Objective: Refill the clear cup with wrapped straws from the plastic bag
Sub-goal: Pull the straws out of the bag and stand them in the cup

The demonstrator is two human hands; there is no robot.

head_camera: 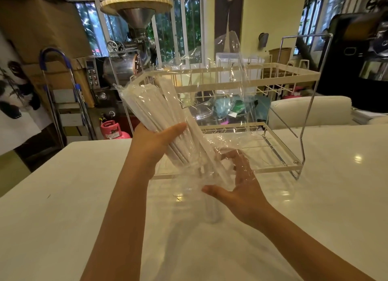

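My left hand (156, 142) grips a thick bundle of white wrapped straws (155, 110), tilted up to the left, still inside the clear plastic bag (226, 87). The bundle's lower end points down into the clear cup (210, 205), which stands on the white table just below my hands and is faint through the plastic. My right hand (235, 182) sits at the lower end of the bundle, fingers spread and curled around the loose bag film there. The bag's empty upper part billows up toward the right.
A white two-tier wire dish rack (273, 70) stands just behind my hands, with a chrome frame at its right. The white table (63, 196) spreads around the cup. Beyond the far edge are a pink gas cylinder (112, 129), a metal machine and a ladder.
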